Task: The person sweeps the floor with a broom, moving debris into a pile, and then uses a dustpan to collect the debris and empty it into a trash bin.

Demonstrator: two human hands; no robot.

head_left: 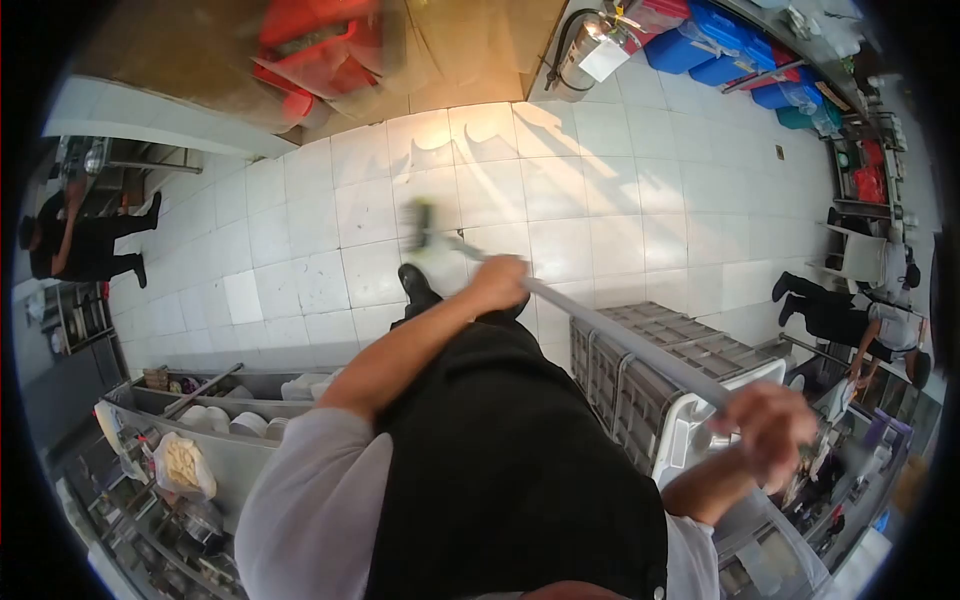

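Observation:
A long grey pole (620,335) runs slantwise across my front, with a blurred yellow-green and dark brush head (421,224) at its lower end over the tiled floor (340,215). My left hand (497,283) is wrapped round the pole's lower part, near the brush head. Higher up, at the right, my right hand (765,425) grips the pole's upper part; motion smears its fingers somewhat. The brush head is just beyond my black shoe (417,285).
Grey crates (625,395) stand at my right, beside a white tray (690,430). A metal counter (230,465) holds bowls at left. A fire extinguisher (588,62) stands ahead. One person (75,235) is far left, another (865,325) far right.

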